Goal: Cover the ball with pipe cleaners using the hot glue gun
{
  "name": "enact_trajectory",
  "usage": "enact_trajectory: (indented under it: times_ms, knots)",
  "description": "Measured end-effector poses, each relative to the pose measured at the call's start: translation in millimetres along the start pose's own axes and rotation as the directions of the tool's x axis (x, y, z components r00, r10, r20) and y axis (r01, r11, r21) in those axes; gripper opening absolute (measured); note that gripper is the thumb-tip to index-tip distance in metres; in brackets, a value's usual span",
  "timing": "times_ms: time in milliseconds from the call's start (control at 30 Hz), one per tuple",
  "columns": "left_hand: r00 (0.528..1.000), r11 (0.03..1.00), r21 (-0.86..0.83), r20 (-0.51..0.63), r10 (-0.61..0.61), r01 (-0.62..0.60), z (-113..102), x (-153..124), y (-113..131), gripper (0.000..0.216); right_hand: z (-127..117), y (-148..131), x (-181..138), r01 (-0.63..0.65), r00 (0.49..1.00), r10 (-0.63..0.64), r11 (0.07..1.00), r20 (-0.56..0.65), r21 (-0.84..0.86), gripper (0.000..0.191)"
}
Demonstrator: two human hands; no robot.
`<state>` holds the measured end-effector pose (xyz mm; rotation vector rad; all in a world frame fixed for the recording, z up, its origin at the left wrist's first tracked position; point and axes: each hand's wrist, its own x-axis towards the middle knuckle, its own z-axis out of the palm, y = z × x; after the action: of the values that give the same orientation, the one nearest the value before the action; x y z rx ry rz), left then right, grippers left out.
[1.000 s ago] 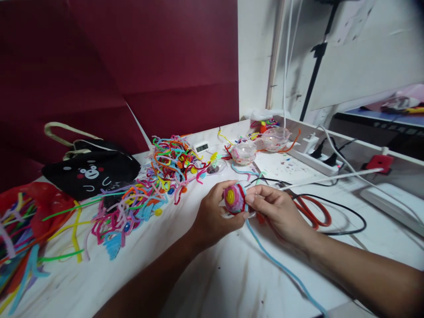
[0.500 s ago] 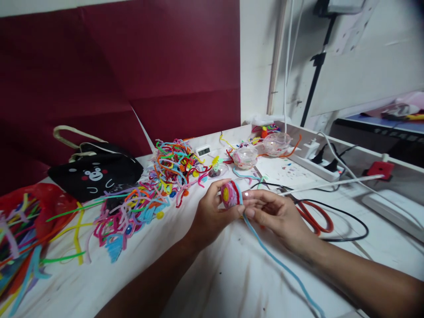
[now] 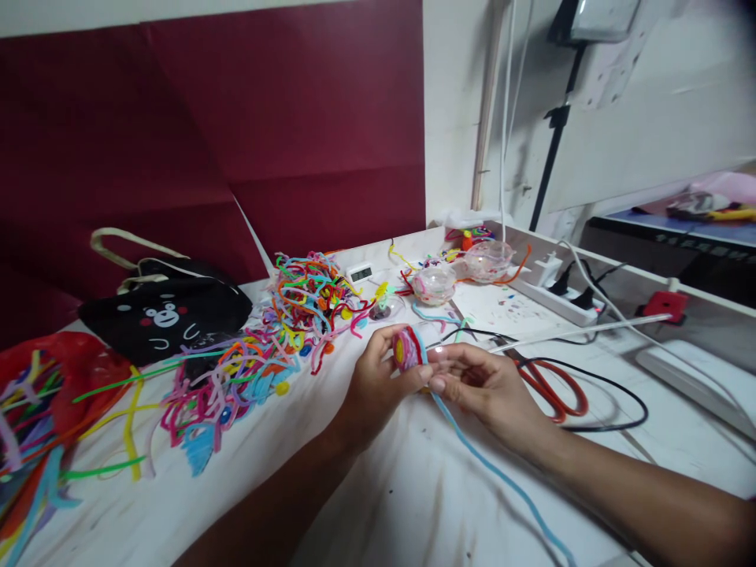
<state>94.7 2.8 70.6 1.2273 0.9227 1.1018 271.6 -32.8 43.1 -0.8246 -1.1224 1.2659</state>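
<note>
My left hand (image 3: pixel 376 379) is closed around a small coil of pipe cleaners (image 3: pixel 407 351), with a yellow centre, then pink-purple and red rings. Along the coil's outer edge runs a light blue pipe cleaner (image 3: pixel 494 470), its long free end trailing down to the lower right over the table. My right hand (image 3: pixel 479 386) pinches this blue strand close to the coil, thumb against fingertips. Both hands are held together above the tabletop, nearly touching. The coil's back side is hidden by my fingers.
Orange-handled scissors (image 3: pixel 552 394) and a black cable lie right of my hands. Piles of colourful pipe cleaners (image 3: pixel 307 295) spread leftward, near a black bag (image 3: pixel 171 315) and a red bag (image 3: pixel 88 378). Behind stand clear bowls (image 3: pixel 434 283), a small digital display (image 3: pixel 359 273) and a power strip (image 3: pixel 558 302).
The whole view has shifted slightly. Both hands keep their grip on the coil and the blue pipe cleaner, with hardly any other difference.
</note>
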Motion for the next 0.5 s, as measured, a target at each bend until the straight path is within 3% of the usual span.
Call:
enact_trajectory:
  times_ms: [233, 500]
  knots:
    - [0.999, 0.999, -0.038, -0.033, -0.037, 0.035, 3.5, -2.7, -1.0, 0.069, -2.8, 5.9, 0.0, 0.04, 0.999, -0.041, 0.994, -0.002, -0.106, 0.041]
    - [0.995, 0.996, -0.063, -0.075, -0.064, 0.06, 8.7, -5.7, 2.4, 0.067, 2.5, 7.0, -0.5, 0.083, 0.996, -0.086, 0.993, -0.036, -0.079, 0.037]
